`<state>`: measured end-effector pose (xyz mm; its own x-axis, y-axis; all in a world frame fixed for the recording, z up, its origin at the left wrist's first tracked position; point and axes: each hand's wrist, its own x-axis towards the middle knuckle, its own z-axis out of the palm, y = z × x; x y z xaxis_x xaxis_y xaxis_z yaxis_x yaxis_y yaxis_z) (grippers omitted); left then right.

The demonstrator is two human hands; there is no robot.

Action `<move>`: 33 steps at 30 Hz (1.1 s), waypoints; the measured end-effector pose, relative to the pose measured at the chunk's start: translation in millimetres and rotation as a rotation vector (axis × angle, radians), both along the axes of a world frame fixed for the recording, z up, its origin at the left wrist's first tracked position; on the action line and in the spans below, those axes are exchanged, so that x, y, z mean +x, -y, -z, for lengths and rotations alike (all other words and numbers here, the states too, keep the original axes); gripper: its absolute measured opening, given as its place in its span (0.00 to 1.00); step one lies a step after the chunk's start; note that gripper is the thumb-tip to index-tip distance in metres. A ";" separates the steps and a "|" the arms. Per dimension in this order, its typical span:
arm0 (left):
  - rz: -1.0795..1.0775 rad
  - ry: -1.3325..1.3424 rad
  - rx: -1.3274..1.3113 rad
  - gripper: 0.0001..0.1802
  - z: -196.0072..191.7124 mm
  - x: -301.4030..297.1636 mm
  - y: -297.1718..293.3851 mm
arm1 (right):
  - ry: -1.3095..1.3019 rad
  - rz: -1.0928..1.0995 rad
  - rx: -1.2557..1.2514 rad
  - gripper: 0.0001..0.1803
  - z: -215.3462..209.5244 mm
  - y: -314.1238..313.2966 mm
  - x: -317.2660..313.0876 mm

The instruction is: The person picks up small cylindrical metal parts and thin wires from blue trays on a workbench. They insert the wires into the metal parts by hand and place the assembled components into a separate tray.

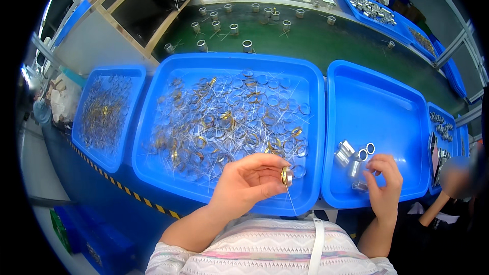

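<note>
My left hand [250,179] is closed in a pinch on a small metal ring [289,176] with a gold-coloured band, and a thin wire hangs down from it. It is held over the front right corner of the large middle blue tray [318,122]. My right hand [385,179] reaches into the blue tray on the right [377,89], its fingers bent and slightly apart. Beside its fingertips lie several short silver metal sleeves [345,150], some blurred. Part of one sleeve [359,186] shows under the thumb.
Rings with thin wires [229,117] fill the middle tray. Thin wired parts heap in a left tray [108,114]. Beyond, cylinders with wires [247,46] stand on a green surface [316,40]. A fan box [153,10] stands back left; another person's hand [455,177] is at right.
</note>
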<state>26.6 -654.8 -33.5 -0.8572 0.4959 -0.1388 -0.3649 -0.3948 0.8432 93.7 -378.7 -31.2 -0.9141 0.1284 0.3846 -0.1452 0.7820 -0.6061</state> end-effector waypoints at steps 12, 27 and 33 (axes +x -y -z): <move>-0.216 -0.838 -0.681 0.19 -7.8 -4.8 28.3 | 0.018 -0.044 0.139 0.08 -28.0 0.7 -0.7; -0.109 -1.120 -0.922 0.16 -14.8 -5.4 53.3 | 0.231 -0.246 0.381 0.12 -21.0 28.3 -315.2; -0.143 -1.059 -0.876 0.12 -13.0 5.6 75.1 | 0.236 -0.100 0.496 0.13 33.7 52.2 -392.2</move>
<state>32.2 -729.9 -20.5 -0.7842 0.4856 0.3863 0.5977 0.4238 0.6805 -298.6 -430.8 -65.0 -0.9812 -0.1074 0.1605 -0.1382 0.9711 -0.1945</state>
